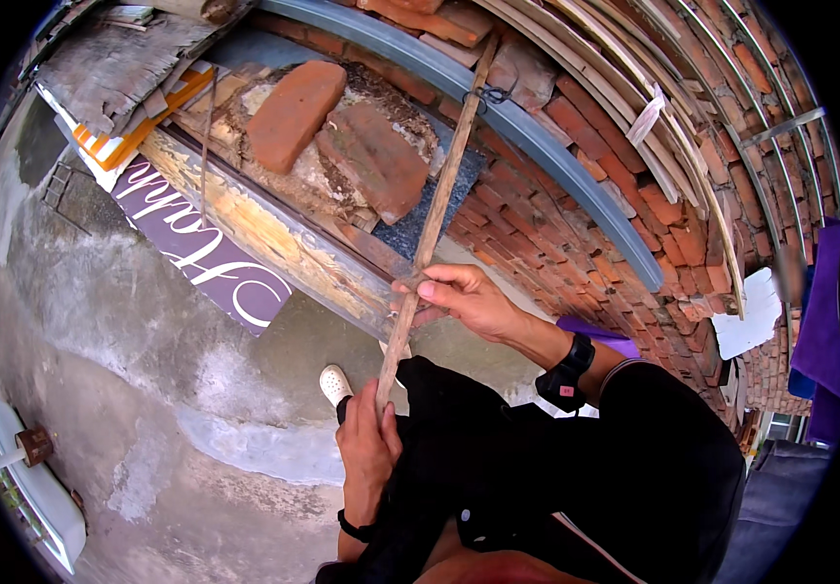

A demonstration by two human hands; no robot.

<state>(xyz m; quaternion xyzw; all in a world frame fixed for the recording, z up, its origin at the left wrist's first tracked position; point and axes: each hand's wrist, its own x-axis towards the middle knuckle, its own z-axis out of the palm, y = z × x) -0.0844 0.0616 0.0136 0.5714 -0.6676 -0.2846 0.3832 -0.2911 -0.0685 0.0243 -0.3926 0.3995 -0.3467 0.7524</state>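
We hold a long, thin, weathered brown wooden stick [451,170] w/ both hands; it runs slantwise from near our body to the far side, going a bit to the right. Our left hand [366,453], w/ a black band [354,529] on its wrist, has the fingers closed around the near end of the stick. Our right hand [478,304], w/ a black watch [566,372] on its wrist, pinches the stick farther along, b/w thumb & fingers. A thin dark wire [495,95] makes a loop at the far pt. of the stick; we cannot tell if it is tied there. To the far left of the right hand, two rough reddish-brown bricks [295,117] lie next to each other, & nearer than them is a worn, yellowish wooden beam [245,226]. At the left, beside this beam, we see a purple sign w/ white lettering [208,268]. A long blue-grey metal channel [576,175] passes behind the stick to the right, w/ stacked red bricks [537,255] along it. On the grey concrete floor [147,360], a white clog [334,385] shows just beyond our left hand.
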